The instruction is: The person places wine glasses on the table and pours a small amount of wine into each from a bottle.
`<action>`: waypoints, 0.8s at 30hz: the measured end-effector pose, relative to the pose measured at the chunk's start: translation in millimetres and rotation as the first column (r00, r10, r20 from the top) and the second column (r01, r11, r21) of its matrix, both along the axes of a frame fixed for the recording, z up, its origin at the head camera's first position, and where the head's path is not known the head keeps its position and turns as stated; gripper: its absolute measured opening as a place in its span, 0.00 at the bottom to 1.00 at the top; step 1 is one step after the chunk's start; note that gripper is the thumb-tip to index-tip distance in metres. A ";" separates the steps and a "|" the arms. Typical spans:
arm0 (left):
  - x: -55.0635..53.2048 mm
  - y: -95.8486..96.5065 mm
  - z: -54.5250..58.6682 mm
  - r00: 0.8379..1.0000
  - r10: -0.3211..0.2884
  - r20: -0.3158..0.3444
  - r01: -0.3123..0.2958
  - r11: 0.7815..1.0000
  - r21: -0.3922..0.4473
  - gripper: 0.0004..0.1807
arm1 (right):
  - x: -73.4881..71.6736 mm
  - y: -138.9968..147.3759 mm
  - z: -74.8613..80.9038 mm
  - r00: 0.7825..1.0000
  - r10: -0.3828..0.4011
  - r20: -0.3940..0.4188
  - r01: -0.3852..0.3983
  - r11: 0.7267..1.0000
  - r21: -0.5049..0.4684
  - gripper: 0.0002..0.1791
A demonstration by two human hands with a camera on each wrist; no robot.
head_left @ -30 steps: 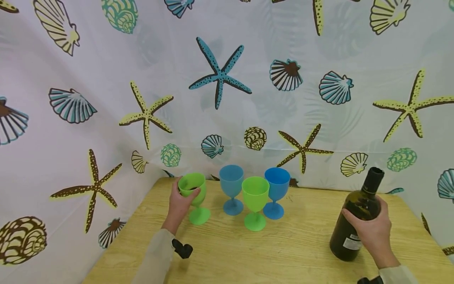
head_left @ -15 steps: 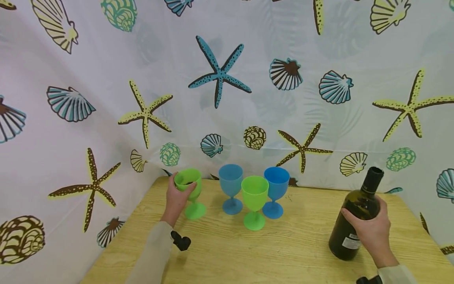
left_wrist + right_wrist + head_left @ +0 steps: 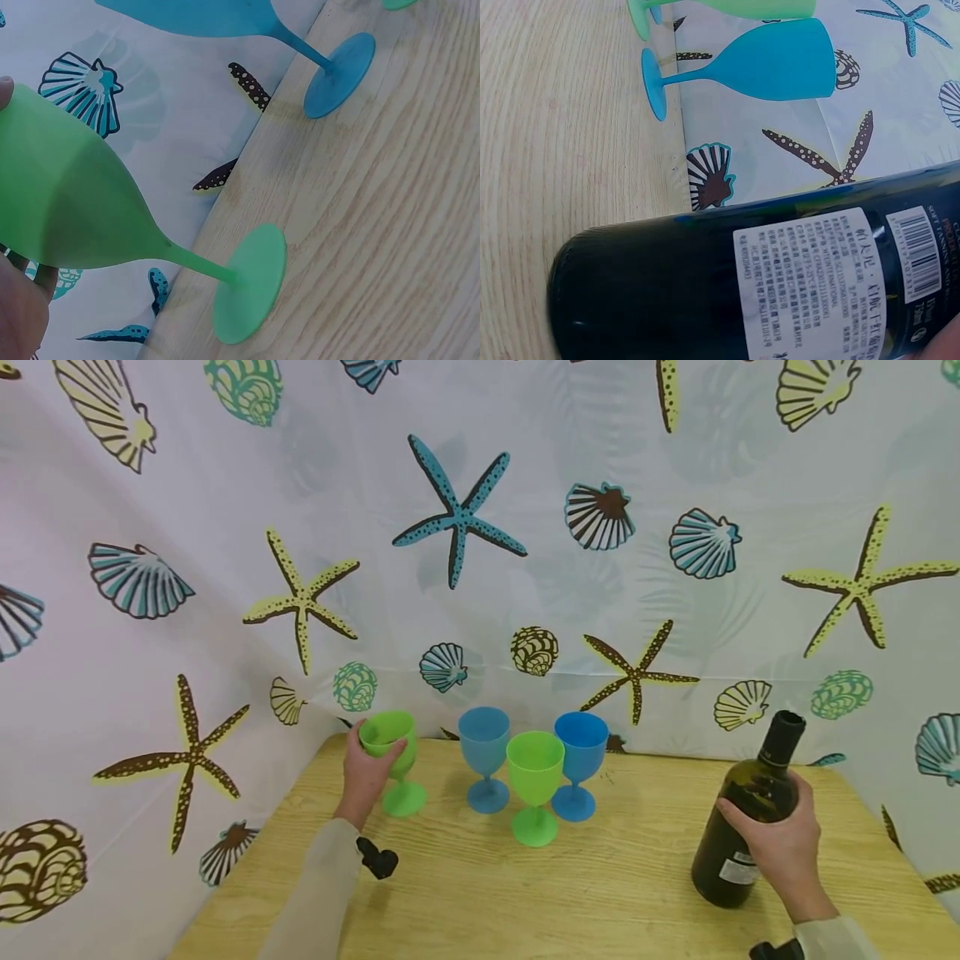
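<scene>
My left hand [image 3: 367, 777] grips the bowl of a green goblet [image 3: 388, 742] at the table's far left, close to the curtain. In the left wrist view this goblet [image 3: 82, 210] has its foot on the wood by the table's edge. My right hand [image 3: 783, 847] holds a dark wine bottle [image 3: 738, 835] round its shoulder at the right; the bottle leans slightly and its base is on the table. The right wrist view shows the bottle's white back label [image 3: 825, 281]. Between the hands stand a light blue goblet [image 3: 484, 752], a second green goblet [image 3: 535, 777] and a darker blue goblet [image 3: 580, 758].
The wooden table [image 3: 585, 893] is enclosed at the back and left by a white curtain [image 3: 525, 568] printed with starfish and shells. A black wrist mount [image 3: 377, 862] sits on the left sleeve. Bare wood lies in front of the goblets.
My left hand has slid the green goblet to the left and back, away from the other three goblets. The bottle and right hand have stayed put.
</scene>
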State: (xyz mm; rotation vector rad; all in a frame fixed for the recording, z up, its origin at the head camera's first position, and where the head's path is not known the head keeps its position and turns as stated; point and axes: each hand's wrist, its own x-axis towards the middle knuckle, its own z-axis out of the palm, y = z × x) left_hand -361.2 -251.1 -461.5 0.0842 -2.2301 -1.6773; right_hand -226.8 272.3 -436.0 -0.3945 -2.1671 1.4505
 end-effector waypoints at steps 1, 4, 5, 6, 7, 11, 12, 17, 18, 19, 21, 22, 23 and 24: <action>-0.5 -0.4 0.4 1.000 0.002 -0.004 -0.002 1.000 -0.004 0.52 | -0.1 0.0 0.0 1.000 0.002 0.001 -0.002 1.000 0.000 0.52; -2.0 -1.5 1.2 1.000 0.008 -0.013 -0.008 1.000 -0.008 0.52 | -0.3 0.1 0.0 1.000 0.004 -0.002 -0.004 1.000 0.005 0.52; -2.6 -1.9 1.3 1.000 0.007 -0.016 -0.007 1.000 -0.008 0.52 | -0.2 0.2 -0.3 1.000 0.003 -0.001 -0.003 1.000 0.008 0.52; -3.6 -2.6 0.9 1.000 0.006 -0.015 -0.006 1.000 -0.005 0.52 | -0.2 0.3 -0.4 1.000 0.003 -0.002 -0.003 1.000 0.008 0.52; -4.4 -3.4 0.6 1.000 0.003 -0.014 -0.003 1.000 -0.004 0.52 | -0.3 0.5 -0.4 1.000 0.001 -0.002 -0.001 1.000 0.009 0.52; -8.5 -8.3 -1.9 1.000 -0.007 -0.009 0.007 1.000 -0.002 0.53 | -0.6 0.8 -0.4 1.000 -0.004 -0.003 0.004 1.000 0.009 0.52; -9.0 -9.4 -2.2 1.000 -0.015 -0.008 0.015 1.000 0.001 0.53 | -0.7 0.9 -0.3 1.000 -0.004 -0.004 0.004 1.000 0.008 0.52; -7.8 -12.4 0.7 0.999 -0.042 -0.006 0.042 0.999 -0.006 0.54 | -1.7 1.3 0.9 1.000 -0.001 -0.005 0.001 1.000 -0.002 0.52; -7.1 -12.5 1.5 0.999 -0.044 -0.003 0.044 0.999 -0.009 0.54 | -1.8 1.3 1.0 1.000 0.001 -0.004 -0.001 1.000 -0.004 0.52; -6.4 -12.6 2.2 0.999 -0.047 -0.001 0.047 0.999 -0.008 0.54 | -1.8 1.2 1.1 1.000 0.002 -0.003 -0.002 1.000 -0.006 0.52; -5.0 -12.8 2.9 0.998 -0.060 0.005 0.060 0.998 -0.001 0.53 | -1.3 1.2 0.6 1.000 0.005 0.000 -0.005 1.000 -0.004 0.52; -4.5 -12.9 3.1 0.998 -0.066 0.009 0.066 0.998 0.002 0.53 | -0.9 1.2 0.3 1.000 0.006 0.002 -0.006 1.000 -0.004 0.52; -4.0 -13.1 3.3 0.997 -0.072 0.009 0.072 0.997 0.005 0.53 | -0.5 1.1 0.0 1.000 0.006 0.003 -0.006 1.000 -0.003 0.52; -3.5 -13.2 3.7 0.997 -0.078 0.010 0.078 0.997 0.008 0.53 | -0.2 1.1 -0.4 1.000 0.007 0.003 -0.007 1.000 -0.004 0.52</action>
